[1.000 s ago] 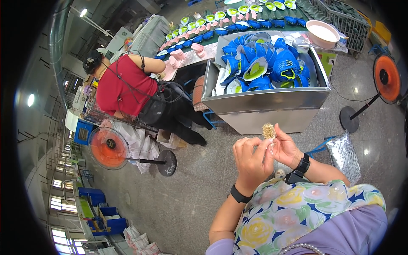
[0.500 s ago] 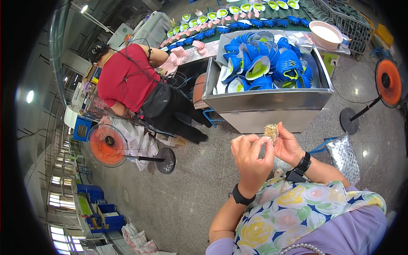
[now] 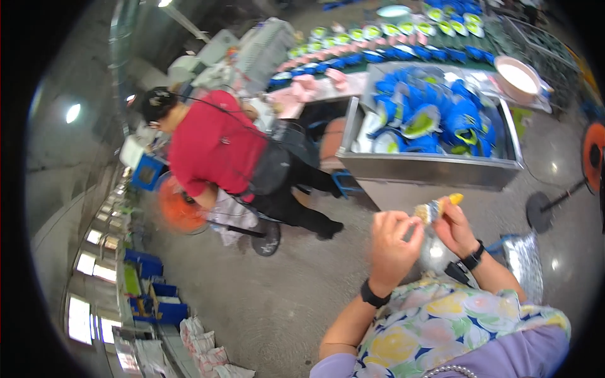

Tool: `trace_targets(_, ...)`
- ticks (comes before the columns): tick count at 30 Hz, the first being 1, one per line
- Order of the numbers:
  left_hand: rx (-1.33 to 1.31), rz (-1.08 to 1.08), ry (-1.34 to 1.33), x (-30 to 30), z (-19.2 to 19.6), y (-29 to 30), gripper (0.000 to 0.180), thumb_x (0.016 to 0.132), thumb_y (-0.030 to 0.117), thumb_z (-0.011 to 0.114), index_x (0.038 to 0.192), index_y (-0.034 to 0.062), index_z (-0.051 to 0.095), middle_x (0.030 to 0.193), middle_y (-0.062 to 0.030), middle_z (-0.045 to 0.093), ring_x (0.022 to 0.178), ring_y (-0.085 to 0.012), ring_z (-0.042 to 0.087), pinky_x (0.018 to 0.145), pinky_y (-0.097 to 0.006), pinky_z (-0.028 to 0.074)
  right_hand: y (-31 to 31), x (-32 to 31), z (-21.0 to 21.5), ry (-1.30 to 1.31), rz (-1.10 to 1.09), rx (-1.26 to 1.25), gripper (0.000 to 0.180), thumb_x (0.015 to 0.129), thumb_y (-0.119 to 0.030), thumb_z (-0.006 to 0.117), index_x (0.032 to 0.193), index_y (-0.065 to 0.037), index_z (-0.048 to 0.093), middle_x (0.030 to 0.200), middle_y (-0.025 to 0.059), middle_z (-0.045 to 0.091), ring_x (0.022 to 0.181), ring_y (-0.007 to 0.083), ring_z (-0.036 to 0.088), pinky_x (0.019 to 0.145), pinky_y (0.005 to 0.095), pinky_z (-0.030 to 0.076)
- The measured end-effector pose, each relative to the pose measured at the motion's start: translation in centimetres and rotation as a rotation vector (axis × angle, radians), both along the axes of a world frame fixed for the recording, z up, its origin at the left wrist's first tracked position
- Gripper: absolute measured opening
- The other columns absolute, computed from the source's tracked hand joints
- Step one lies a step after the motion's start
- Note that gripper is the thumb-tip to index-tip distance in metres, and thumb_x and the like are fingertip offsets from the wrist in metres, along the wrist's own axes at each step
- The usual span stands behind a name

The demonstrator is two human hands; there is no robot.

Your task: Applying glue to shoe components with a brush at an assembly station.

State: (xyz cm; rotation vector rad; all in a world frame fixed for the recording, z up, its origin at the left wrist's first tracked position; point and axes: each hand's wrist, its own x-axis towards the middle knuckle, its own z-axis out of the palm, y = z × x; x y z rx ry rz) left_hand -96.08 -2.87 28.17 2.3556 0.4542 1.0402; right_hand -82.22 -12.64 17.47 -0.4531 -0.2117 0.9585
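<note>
both hands [image 3: 423,234] pinched on a small yellow snack [image 3: 437,207], held up in front of the steel bin [image 3: 435,170] of blue parts

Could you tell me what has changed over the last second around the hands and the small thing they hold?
The small yellowish item has tilted from upright toward the right, gripped by the right hand, while the left hand has eased back beside it. The person in red appears further right and lower in view. The metal bin of blue parts is unchanged.

Open floor [image 3: 277,296] leftward — metal bin [image 3: 428,169] just ahead of hands
</note>
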Motion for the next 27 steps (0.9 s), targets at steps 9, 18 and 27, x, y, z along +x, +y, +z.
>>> trace_targets(9, -0.277, -0.098, 0.012, -0.9, -4.9, 2.3, 0.009, 0.081, 0.009, 0.074, 0.088, 0.0058, 0.069, 0.094, -0.0052, 0.061, 0.095, -0.0243, 0.056, 0.085, -0.035, 0.046, -0.5, -0.3, -0.3, -0.194, -0.091, -0.17, 0.018, 0.1, -0.026, 0.062, 0.103, -0.008, 0.059, 0.086, -0.0007, 0.061, 0.073, 0.0066, 0.056, 0.064, 0.0222, 0.047)
trace_targets(18, -0.324, -0.084, -0.007, -1.5, -6.3, 3.5, 0.009, 0.083, 0.007, 0.069, 0.088, 0.0016, 0.064, 0.092, -0.007, 0.059, 0.093, -0.0246, 0.056, 0.085, -0.034, 0.046, 1.0, -0.8, -0.5, -0.203, -0.107, -0.219, 0.018, 0.098, -0.024, 0.065, 0.103, -0.007, 0.06, 0.084, -0.0006, 0.063, 0.066, 0.0051, 0.056, 0.06, 0.018, 0.046)
trace_targets(27, -0.385, 0.119, -0.068, -2.1, -11.0, 4.6, 0.013, 0.083, 0.009, 0.065, 0.083, -0.0014, 0.058, 0.086, -0.0104, 0.057, 0.088, -0.0267, 0.056, 0.08, -0.037, 0.047, 2.9, -2.6, -1.9, -0.409, -0.156, -0.368, 0.018, 0.098, -0.024, 0.065, 0.1, -0.005, 0.064, 0.082, 0.0001, 0.062, 0.067, 0.006, 0.054, 0.062, 0.0203, 0.042)
